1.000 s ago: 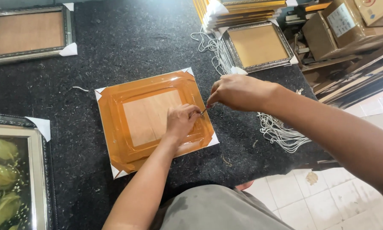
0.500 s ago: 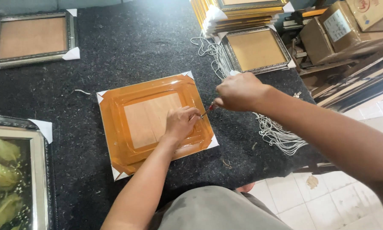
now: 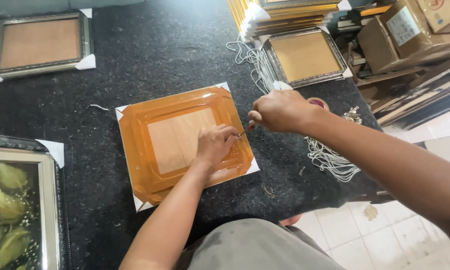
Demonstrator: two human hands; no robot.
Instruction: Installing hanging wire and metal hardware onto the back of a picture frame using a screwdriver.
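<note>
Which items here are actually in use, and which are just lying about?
In use: orange frame lying back-up under left hand; thin red-handled tool in right hand.
Lying about: silver frames, white cords, leaf picture, stacked frames, cardboard boxes.

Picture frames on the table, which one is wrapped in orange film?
The middle frame, under both hands; the other frames show bare silver or gold edges.

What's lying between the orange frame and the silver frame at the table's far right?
In the head view, the right hand and loops of white cord lie between the orange frame and the silver frame.
</note>
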